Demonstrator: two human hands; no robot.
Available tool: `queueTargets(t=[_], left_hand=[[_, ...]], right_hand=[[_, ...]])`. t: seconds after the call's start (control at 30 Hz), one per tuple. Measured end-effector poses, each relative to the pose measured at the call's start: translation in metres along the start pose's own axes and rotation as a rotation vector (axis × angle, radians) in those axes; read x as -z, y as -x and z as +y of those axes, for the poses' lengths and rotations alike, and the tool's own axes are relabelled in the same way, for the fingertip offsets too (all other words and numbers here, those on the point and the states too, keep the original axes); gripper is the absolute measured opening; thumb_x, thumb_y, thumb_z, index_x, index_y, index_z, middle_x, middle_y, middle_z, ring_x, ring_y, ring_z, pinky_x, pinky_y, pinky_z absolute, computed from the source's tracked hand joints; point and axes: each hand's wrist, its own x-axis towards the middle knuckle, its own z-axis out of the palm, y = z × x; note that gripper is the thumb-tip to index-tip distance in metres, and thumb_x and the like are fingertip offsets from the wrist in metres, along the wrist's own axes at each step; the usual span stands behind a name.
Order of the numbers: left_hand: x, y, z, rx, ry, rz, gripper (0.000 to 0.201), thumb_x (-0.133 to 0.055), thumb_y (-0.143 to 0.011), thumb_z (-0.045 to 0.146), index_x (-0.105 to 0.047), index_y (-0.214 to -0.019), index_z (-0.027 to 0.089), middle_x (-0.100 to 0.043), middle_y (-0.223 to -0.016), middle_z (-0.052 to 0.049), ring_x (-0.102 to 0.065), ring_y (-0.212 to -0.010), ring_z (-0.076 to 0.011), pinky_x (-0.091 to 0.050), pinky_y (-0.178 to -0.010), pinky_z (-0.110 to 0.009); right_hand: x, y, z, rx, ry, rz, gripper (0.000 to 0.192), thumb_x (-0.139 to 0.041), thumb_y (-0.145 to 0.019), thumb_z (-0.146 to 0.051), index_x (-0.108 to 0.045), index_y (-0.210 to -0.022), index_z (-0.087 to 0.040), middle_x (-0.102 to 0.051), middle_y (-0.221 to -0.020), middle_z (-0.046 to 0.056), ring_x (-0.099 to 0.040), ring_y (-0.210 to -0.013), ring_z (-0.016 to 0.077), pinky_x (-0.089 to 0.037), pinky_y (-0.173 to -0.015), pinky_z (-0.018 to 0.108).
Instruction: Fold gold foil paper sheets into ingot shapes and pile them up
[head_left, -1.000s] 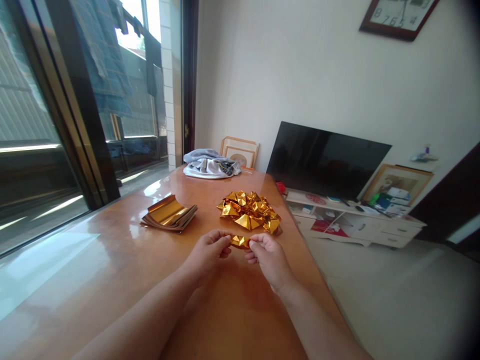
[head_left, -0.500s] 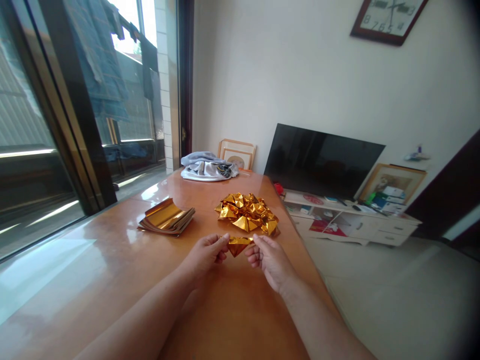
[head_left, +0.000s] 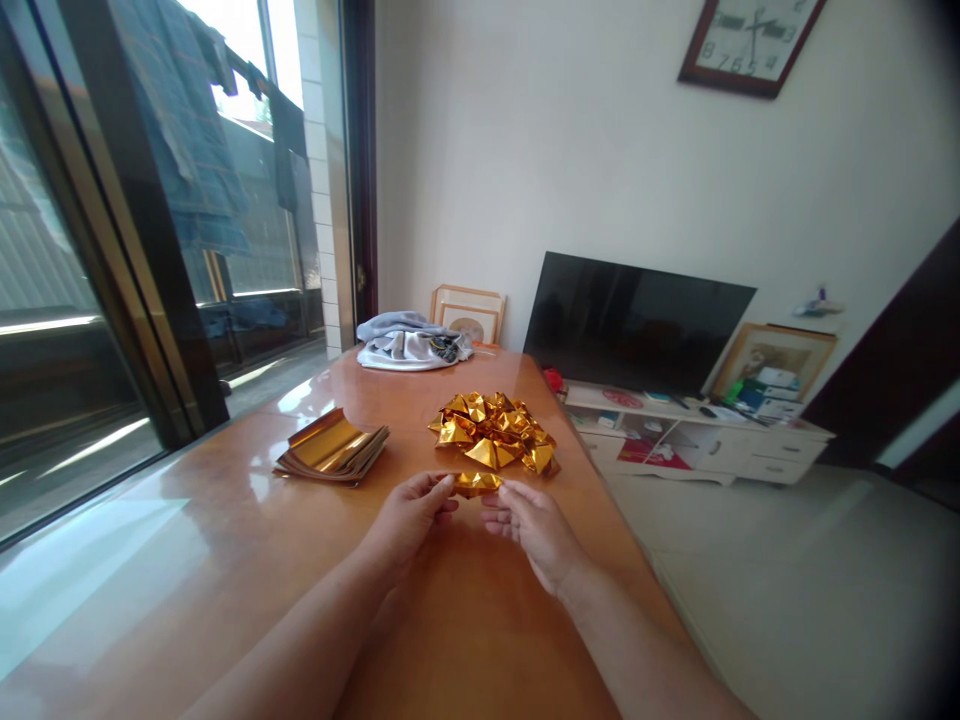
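Both hands are pinched on one small gold foil piece, held just above the table; the left hand has its fingertips closed on the left end, the right hand has thumb and forefinger closed on the right end, so the piece sits squarely between the two grips, creased and narrow, partly hidden by the fingers; can't tell exactly which fold it's at.

Just beyond the grip, away from the person, there's a pile of folded gold pieces, crumpled-looking and shiny, nearly touching the one in hand; out past the left hand, off to that side and a bit further away, lies a stack of flat gold sheets, top one curling up at the edge; well beyond all that, at the far end of the table, a bundle of cloth.

My read on progress: the pile says a fair batch is already folded; the stack still looks thick, so plenty of sheets are left; the piece in hand looks well along, compact like the ones in the pile, but not yet set down with them.

Rest of the room: TV leaning by the wall, clock up high, glass door on the left-hand side.
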Motion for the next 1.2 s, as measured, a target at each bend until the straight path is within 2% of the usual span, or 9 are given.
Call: queueTargets(t=[0.13,0.37,0.47,0.6,0.73,0.87,1.03,1.2], left_hand=[[-0.002,-0.001,-0.002,-0.002,0.024,0.004,0.043,-0.077,-0.076,0.034,-0.069,-0.113,0.013,-0.073,-0.100,-0.009,-0.063,-0.081,-0.0149,-0.050,-0.081,-0.030],[-0.003,-0.001,-0.004,0.001,0.064,-0.027,0.043,-0.073,-0.073,0.016,-0.068,-0.116,0.013,-0.072,-0.117,-0.012,-0.068,-0.097,-0.0201,-0.051,-0.085,-0.029],[-0.003,0.000,-0.004,0.021,0.068,-0.036,0.038,-0.073,-0.073,0.016,-0.070,-0.112,0.013,-0.074,-0.110,-0.012,-0.069,-0.092,-0.0190,-0.052,-0.082,-0.027],[-0.002,-0.001,-0.007,0.063,0.017,-0.114,0.034,-0.072,-0.075,0.020,-0.073,-0.109,0.013,-0.076,-0.103,-0.011,-0.069,-0.088,-0.0176,-0.052,-0.080,-0.026],[-0.001,-0.004,-0.012,0.060,0.001,-0.092,0.042,-0.070,-0.076,0.016,-0.068,-0.118,0.014,-0.075,-0.106,-0.010,-0.071,-0.088,-0.0190,-0.053,-0.079,-0.027],[0.000,-0.007,-0.015,0.053,-0.010,-0.087,0.042,-0.068,-0.075,0.013,-0.067,-0.117,0.012,-0.075,-0.109,-0.012,-0.071,-0.089,-0.0200,-0.053,-0.078,-0.027],[0.000,-0.006,-0.014,0.067,-0.038,-0.078,0.048,-0.066,-0.074,0.010,-0.066,-0.122,0.014,-0.073,-0.117,-0.012,-0.071,-0.092,-0.0204,-0.053,-0.079,-0.028],[-0.001,-0.002,-0.009,0.076,-0.087,-0.133,0.042,-0.066,-0.076,0.013,-0.071,-0.118,0.015,-0.077,-0.109,-0.009,-0.070,-0.094,-0.0197,-0.051,-0.082,-0.027]], right_hand=[[-0.002,0.001,0.003,-0.039,-0.037,-0.057,0.038,-0.070,-0.086,-0.043,-0.070,-0.112,-0.015,-0.074,-0.104,0.012,-0.072,-0.089,0.0209,-0.057,-0.082,0.034],[-0.005,0.001,0.004,0.012,0.029,-0.043,0.040,-0.069,-0.081,-0.029,-0.068,-0.120,-0.018,-0.074,-0.113,0.009,-0.071,-0.098,0.0221,-0.055,-0.089,0.037],[-0.007,0.001,0.004,0.047,0.057,-0.041,0.042,-0.069,-0.079,-0.029,-0.069,-0.120,-0.019,-0.074,-0.113,0.009,-0.070,-0.099,0.0231,-0.054,-0.090,0.038],[-0.007,0.002,0.004,0.049,0.073,-0.049,0.044,-0.070,-0.077,-0.029,-0.070,-0.120,-0.019,-0.073,-0.116,0.009,-0.070,-0.101,0.0241,-0.054,-0.090,0.039],[-0.006,0.001,0.005,0.021,0.092,-0.058,0.048,-0.067,-0.078,-0.026,-0.067,-0.126,-0.019,-0.071,-0.121,0.008,-0.070,-0.101,0.0236,-0.054,-0.088,0.038],[-0.004,0.000,0.008,-0.003,0.123,-0.044,0.054,-0.063,-0.078,-0.022,-0.063,-0.132,-0.019,-0.069,-0.126,0.008,-0.071,-0.099,0.0221,-0.054,-0.087,0.036],[-0.003,-0.001,0.008,-0.020,0.171,-0.082,0.053,-0.057,-0.079,-0.018,-0.064,-0.132,-0.017,-0.073,-0.119,0.007,-0.071,-0.093,0.0191,-0.053,-0.082,0.032],[-0.002,-0.001,0.008,-0.026,0.186,-0.085,0.054,-0.057,-0.078,-0.017,-0.066,-0.130,-0.021,-0.073,-0.118,0.006,-0.071,-0.091,0.0181,-0.052,-0.080,0.030]])
